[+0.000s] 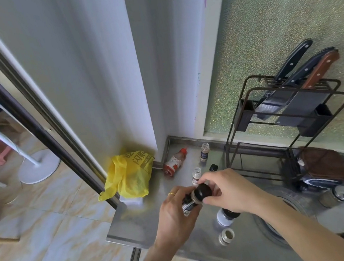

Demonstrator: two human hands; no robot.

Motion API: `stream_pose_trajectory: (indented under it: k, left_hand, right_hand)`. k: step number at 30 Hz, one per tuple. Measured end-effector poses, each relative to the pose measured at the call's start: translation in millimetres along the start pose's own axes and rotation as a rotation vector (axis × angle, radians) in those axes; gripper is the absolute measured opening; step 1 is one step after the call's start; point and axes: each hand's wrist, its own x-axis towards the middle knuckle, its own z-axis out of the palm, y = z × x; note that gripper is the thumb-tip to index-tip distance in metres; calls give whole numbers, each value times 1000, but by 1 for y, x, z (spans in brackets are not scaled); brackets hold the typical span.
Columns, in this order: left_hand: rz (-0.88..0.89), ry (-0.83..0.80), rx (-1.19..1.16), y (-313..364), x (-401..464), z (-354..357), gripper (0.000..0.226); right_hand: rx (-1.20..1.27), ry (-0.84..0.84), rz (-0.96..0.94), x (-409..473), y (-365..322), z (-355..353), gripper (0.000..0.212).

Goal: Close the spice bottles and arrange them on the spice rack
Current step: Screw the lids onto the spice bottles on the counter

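Head view, spice bottle (189, 202) between both hands (201, 199)

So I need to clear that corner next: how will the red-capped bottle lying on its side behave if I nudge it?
The red-capped bottle lies on its side on the smooth steel counter, so it would probably roll or slide easily. It looks like thin plastic, so likely light and not fragile. Its cap seems to be on, so a spill looks unlikely.

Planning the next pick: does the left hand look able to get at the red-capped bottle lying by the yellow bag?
Probably not yet: the left hand holds a spice bottle. The counter toward the red-capped bottle looks bare otherwise.
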Motion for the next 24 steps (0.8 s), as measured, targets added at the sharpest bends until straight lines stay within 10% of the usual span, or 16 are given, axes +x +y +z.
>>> stream_pose_trajectory:
  k: [15,24]
  left_hand:
    - [-5,-63,8,-21,14,3,33]
    - [-336,-159,223,-89,28,50,34]
  right_hand:
    - [170,-4,134,22,17,17,45]
    - [-12,-99,190,51,32,75,62]
